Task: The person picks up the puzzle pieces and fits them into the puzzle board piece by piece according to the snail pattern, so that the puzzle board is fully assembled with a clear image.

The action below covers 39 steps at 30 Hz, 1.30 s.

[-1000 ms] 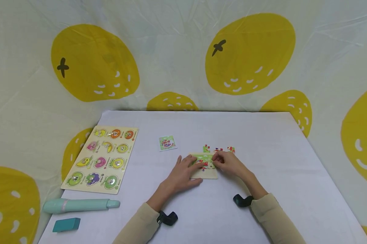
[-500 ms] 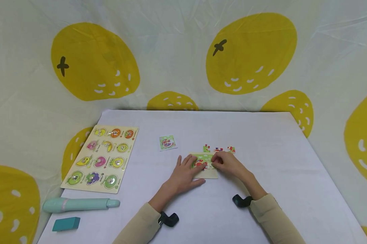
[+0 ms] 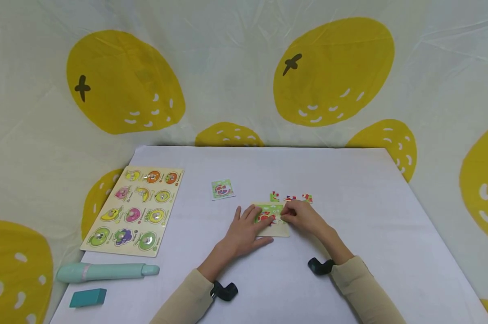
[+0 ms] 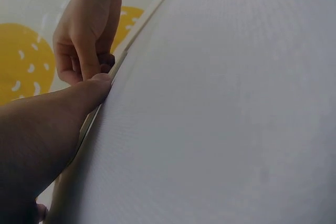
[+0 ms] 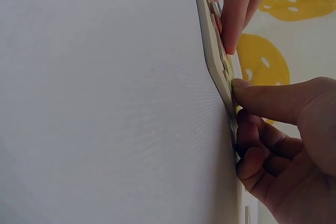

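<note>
A small wooden jigsaw board (image 3: 278, 231) lies on the white table with part of a green and red picture laid in it. Spread over its left side, my left hand (image 3: 241, 234) presses the picture with nearly straight fingers, hiding some of it. At the board's right edge, my right hand (image 3: 305, 218) pinches a small jigsaw piece between thumb and index finger, mostly covered by them. In the right wrist view, its thumb (image 5: 268, 100) touches a green bit at the edge of the board, the other fingers curled. Behind the board lie three loose jigsaw pieces (image 3: 274, 196).
A small picture card (image 3: 223, 190) lies behind and left of the hands. Farther left is a large wooden fruit puzzle board (image 3: 118, 251). Nearer me are a mint-green microphone-shaped thing (image 3: 114, 272) and a teal block (image 3: 88, 298). A fruit-patterned cloth (image 3: 236, 67) hangs behind the table.
My right hand has shifted slightly left along the board's right edge. The left hand has moved very slightly right. The last half second shows almost no movement.
</note>
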Each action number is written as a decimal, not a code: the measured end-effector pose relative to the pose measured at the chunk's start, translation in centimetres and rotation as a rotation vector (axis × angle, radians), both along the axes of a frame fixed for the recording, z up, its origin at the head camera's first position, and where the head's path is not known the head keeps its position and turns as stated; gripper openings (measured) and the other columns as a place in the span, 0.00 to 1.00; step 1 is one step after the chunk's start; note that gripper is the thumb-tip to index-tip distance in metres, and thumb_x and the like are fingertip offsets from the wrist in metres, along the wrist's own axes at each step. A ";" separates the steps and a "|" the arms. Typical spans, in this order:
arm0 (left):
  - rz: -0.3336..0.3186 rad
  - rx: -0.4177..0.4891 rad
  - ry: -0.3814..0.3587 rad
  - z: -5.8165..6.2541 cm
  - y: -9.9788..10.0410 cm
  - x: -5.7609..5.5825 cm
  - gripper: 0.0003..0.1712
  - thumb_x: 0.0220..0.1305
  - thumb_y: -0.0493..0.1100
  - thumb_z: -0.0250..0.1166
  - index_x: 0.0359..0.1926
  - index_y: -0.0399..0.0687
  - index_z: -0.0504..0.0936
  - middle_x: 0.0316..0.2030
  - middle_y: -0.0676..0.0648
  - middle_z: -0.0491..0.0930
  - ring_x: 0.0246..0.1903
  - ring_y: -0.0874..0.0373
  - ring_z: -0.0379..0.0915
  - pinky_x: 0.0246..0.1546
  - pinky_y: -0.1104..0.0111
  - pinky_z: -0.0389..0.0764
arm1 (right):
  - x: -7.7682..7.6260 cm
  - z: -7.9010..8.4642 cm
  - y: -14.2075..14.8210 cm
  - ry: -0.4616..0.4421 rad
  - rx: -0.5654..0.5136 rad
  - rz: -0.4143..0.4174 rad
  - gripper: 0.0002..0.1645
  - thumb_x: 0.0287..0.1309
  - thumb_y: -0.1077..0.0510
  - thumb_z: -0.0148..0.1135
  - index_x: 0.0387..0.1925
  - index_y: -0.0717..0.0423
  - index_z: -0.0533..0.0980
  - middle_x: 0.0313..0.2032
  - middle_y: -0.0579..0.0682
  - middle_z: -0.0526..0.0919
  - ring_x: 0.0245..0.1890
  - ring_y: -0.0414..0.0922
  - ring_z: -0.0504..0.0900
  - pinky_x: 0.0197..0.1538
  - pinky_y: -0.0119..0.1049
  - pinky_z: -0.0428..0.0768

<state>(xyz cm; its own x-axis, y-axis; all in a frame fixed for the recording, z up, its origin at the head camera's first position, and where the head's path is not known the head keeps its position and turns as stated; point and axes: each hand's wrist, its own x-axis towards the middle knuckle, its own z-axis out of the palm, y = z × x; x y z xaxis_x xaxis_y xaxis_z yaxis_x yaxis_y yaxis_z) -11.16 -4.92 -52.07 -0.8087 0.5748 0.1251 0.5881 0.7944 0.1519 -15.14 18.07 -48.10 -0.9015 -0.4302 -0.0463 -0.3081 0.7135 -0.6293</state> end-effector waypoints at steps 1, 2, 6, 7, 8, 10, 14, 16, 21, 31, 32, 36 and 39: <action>0.001 0.000 -0.003 0.0 0.0 0.0 0.35 0.60 0.74 0.45 0.67 0.76 0.60 0.65 0.49 0.61 0.70 0.49 0.51 0.66 0.39 0.55 | 0.0 0.0 0.0 0.001 0.002 -0.003 0.03 0.50 0.59 0.68 0.29 0.51 0.81 0.25 0.41 0.80 0.26 0.36 0.71 0.30 0.26 0.72; 0.003 0.000 -0.008 0.0 0.0 0.0 0.35 0.60 0.74 0.45 0.67 0.77 0.60 0.66 0.49 0.61 0.70 0.49 0.51 0.67 0.39 0.54 | 0.0 0.0 0.0 0.004 0.004 -0.006 0.03 0.50 0.59 0.68 0.28 0.52 0.81 0.24 0.41 0.80 0.26 0.36 0.72 0.30 0.26 0.72; 0.008 -0.002 -0.016 0.0 0.1 0.0 0.34 0.60 0.74 0.44 0.67 0.77 0.60 0.66 0.49 0.60 0.71 0.48 0.50 0.67 0.39 0.54 | -0.1 -0.1 -0.1 -0.005 0.006 -0.021 0.03 0.51 0.58 0.67 0.29 0.52 0.80 0.24 0.41 0.79 0.26 0.36 0.71 0.30 0.26 0.72; 0.011 -0.002 -0.017 0.0 0.1 0.1 0.34 0.60 0.74 0.44 0.67 0.77 0.60 0.66 0.49 0.60 0.71 0.48 0.50 0.67 0.40 0.54 | -0.2 -0.1 -0.1 -0.011 0.007 -0.026 0.03 0.52 0.58 0.67 0.29 0.52 0.80 0.24 0.41 0.78 0.26 0.37 0.71 0.30 0.26 0.72; 0.013 -0.003 -0.017 0.0 0.1 0.1 0.34 0.60 0.74 0.44 0.67 0.77 0.60 0.67 0.49 0.59 0.71 0.48 0.50 0.67 0.40 0.54 | -0.2 -0.1 -0.1 -0.018 0.006 -0.029 0.03 0.52 0.58 0.67 0.29 0.52 0.79 0.24 0.42 0.78 0.26 0.37 0.71 0.29 0.26 0.72; 0.015 -0.005 -0.017 0.0 0.1 0.1 0.34 0.61 0.74 0.43 0.67 0.77 0.60 0.67 0.49 0.59 0.71 0.48 0.50 0.67 0.40 0.53 | -0.2 -0.1 -0.1 -0.031 0.006 -0.034 0.03 0.52 0.58 0.67 0.29 0.51 0.79 0.24 0.42 0.77 0.26 0.38 0.71 0.29 0.26 0.71; 0.012 -0.009 -0.015 0.0 0.2 0.2 0.34 0.61 0.74 0.43 0.67 0.77 0.60 0.67 0.50 0.59 0.71 0.48 0.50 0.67 0.40 0.53 | -0.3 -0.1 0.0 -0.045 0.006 -0.040 0.03 0.51 0.59 0.67 0.29 0.51 0.79 0.23 0.43 0.77 0.26 0.38 0.71 0.29 0.26 0.72; 0.009 -0.008 -0.010 0.0 0.2 0.2 0.34 0.61 0.74 0.44 0.67 0.77 0.60 0.66 0.49 0.59 0.70 0.48 0.50 0.67 0.39 0.54 | -0.3 -0.1 0.0 -0.049 0.007 -0.042 0.03 0.51 0.58 0.68 0.29 0.51 0.79 0.23 0.43 0.77 0.26 0.38 0.71 0.29 0.26 0.72; 0.008 0.012 0.011 0.1 0.2 0.2 0.33 0.61 0.72 0.47 0.66 0.74 0.63 0.65 0.49 0.61 0.69 0.48 0.52 0.65 0.39 0.56 | -0.4 -0.2 -0.1 -0.048 0.007 -0.039 0.04 0.51 0.57 0.68 0.28 0.51 0.80 0.23 0.43 0.77 0.26 0.38 0.71 0.29 0.26 0.72; 0.010 0.013 0.005 0.0 0.2 0.2 0.33 0.61 0.73 0.46 0.66 0.75 0.63 0.65 0.49 0.61 0.69 0.48 0.51 0.66 0.38 0.55 | -0.2 -0.2 0.2 -0.035 -0.015 -0.010 0.10 0.45 0.55 0.72 0.29 0.52 0.79 0.22 0.41 0.76 0.24 0.36 0.71 0.29 0.26 0.71; 0.011 0.011 0.004 0.0 0.2 0.2 0.33 0.61 0.73 0.46 0.66 0.76 0.62 0.65 0.49 0.61 0.70 0.48 0.51 0.66 0.38 0.54 | -0.1 -0.2 0.2 -0.033 -0.016 -0.004 0.10 0.45 0.55 0.72 0.29 0.52 0.79 0.22 0.42 0.76 0.24 0.36 0.71 0.29 0.26 0.71; 0.015 0.013 -0.001 -0.1 0.2 0.2 0.33 0.61 0.73 0.46 0.66 0.76 0.62 0.65 0.50 0.61 0.70 0.49 0.51 0.66 0.38 0.54 | -0.2 -0.3 0.2 -0.026 -0.009 -0.002 0.11 0.45 0.54 0.73 0.29 0.52 0.78 0.22 0.41 0.75 0.25 0.37 0.70 0.29 0.26 0.71; 0.018 0.012 -0.006 -0.1 0.2 0.2 0.33 0.61 0.73 0.46 0.66 0.76 0.62 0.66 0.50 0.60 0.70 0.49 0.50 0.66 0.38 0.54 | -0.3 -0.4 0.1 -0.012 0.001 0.000 0.11 0.45 0.53 0.73 0.28 0.51 0.79 0.23 0.41 0.76 0.25 0.37 0.71 0.29 0.26 0.71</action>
<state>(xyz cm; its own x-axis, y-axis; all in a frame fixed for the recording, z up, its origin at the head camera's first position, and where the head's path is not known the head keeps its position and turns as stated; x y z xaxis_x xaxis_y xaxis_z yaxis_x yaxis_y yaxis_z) -11.00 -4.74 -52.18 -0.8197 0.5584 0.1274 0.5726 0.8030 0.1651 -15.45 18.18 -48.55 -0.9011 -0.4298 -0.0578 -0.3001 0.7143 -0.6322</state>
